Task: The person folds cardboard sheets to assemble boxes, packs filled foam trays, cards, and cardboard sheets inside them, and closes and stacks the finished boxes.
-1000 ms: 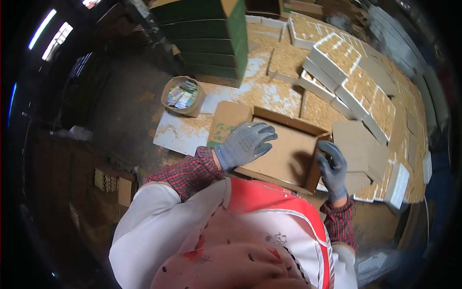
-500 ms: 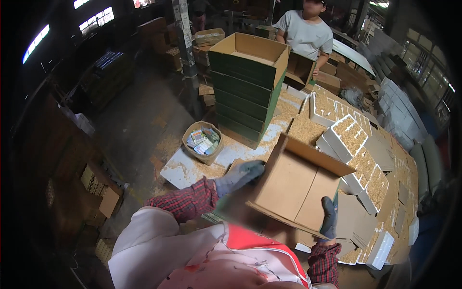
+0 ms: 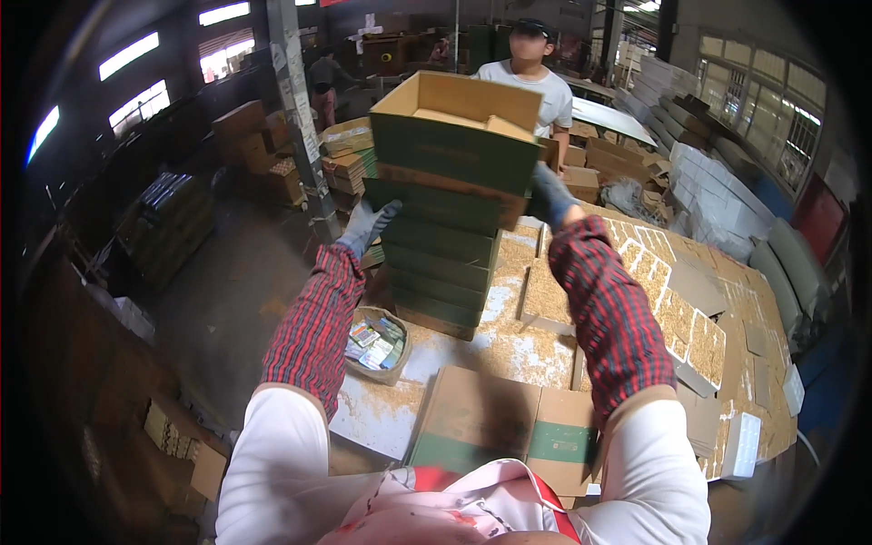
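An open-topped green and brown cardboard box (image 3: 454, 143) sits slightly askew on top of a stack of green boxes (image 3: 436, 259). My right hand (image 3: 550, 195), in a grey-blue glove, presses against the right side of that top box; some of its fingers are hidden behind it. At the stack's left edge, just below the top box, is my left hand (image 3: 368, 225), gloved too, with the thumb apart from the fingers. Whether it touches the stack I cannot tell. Both arms are stretched forward.
A round basket (image 3: 392, 371) of small printed packets stands left of the stack. Brown cardboard with a green band (image 3: 481, 404) lies nearest me. White trays of sawdust-like material (image 3: 690, 327) cover the right side. A co-worker (image 3: 527, 86) stands behind the stack, near a post (image 3: 300, 118).
The open box, earlier low in front of me against my right hand, is now atop the stack. Both hands have moved forward and up. The head view has tilted up.
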`<state>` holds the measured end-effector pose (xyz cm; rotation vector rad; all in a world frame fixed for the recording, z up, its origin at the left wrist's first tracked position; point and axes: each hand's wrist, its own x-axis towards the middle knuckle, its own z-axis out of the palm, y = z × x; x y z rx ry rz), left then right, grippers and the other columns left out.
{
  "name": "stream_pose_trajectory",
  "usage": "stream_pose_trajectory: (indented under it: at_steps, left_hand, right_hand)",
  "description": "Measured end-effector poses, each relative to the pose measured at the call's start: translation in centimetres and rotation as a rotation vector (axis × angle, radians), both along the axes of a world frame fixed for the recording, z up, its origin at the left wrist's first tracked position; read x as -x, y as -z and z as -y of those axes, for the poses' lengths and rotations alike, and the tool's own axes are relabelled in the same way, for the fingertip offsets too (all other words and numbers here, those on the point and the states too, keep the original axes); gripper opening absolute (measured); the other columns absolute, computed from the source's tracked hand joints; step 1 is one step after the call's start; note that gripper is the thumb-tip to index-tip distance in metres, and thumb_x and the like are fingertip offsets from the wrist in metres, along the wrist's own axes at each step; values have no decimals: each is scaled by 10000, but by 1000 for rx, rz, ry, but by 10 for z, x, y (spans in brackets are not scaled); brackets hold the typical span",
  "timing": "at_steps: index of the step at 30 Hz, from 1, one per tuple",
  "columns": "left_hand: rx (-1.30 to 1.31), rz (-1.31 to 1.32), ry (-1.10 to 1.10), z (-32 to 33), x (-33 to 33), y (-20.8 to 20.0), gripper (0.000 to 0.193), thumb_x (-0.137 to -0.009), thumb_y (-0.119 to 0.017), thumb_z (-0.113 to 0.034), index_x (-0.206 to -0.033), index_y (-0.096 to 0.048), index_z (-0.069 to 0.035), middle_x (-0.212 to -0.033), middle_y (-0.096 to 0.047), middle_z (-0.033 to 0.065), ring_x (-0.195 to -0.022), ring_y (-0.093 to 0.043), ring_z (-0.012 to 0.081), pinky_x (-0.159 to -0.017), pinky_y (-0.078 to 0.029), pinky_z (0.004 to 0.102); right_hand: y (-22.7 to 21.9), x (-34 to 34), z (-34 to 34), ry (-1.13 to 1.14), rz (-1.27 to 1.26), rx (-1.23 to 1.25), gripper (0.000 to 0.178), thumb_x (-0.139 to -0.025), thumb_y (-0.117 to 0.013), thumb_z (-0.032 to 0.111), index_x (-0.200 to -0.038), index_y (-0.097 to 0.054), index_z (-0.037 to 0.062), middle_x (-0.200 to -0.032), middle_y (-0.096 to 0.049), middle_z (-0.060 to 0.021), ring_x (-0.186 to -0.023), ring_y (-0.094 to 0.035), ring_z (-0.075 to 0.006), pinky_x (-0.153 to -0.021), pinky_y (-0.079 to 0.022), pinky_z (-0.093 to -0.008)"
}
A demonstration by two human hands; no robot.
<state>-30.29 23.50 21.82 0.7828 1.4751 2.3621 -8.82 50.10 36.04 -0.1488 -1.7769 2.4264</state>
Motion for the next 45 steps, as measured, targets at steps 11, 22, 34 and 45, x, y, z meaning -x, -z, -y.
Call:
stream_pose_trajectory:
  at_steps: [11,22,34,45]
  left_hand:
    - [243,-417,-660,17,-144,26,586,-877,-623,-119,-1374,-330,-17,-1329,-426,166,-1203,-435,214,-983,-396,342]
    - [759,351,201,21,-353,177,900,-809,-662,-461,-1398,-209,47,-1294,-427,208,-1117,-494,272,-886,-454,332]
    - [736,118,77,56,-365,184,498,-819,-697,-248,-1217,-476,-47,-1083,-589,96,-925,-591,162,-749,-519,289]
    - [471,358,12,55,-377,148,551,-787,-700,-69,-1265,-431,-12,-1111,-597,120,-953,-600,192,-819,-520,303]
  right_hand:
    - [161,-94,6,651,-89,-489,720,-837,-594,491,-1309,-424,-26,-1258,-507,-200,-1187,-466,-285,-982,-358,-337]
    - [347,-437,8,802,987,-617,674,-923,-357,518,-1195,-515,-78,-1250,-503,-274,-1192,-436,-423,-970,-370,-389]
    - [300,-380,43,723,1035,-1038,928,-613,-782,406,-1383,-338,139,-1409,-323,-234,-1255,-374,-401,-1008,-336,-473]
    - [246,-237,-54,914,-30,-826,516,-755,-677,86,-1232,-504,-5,-1254,-521,-199,-1183,-490,-292,-1001,-383,-347]
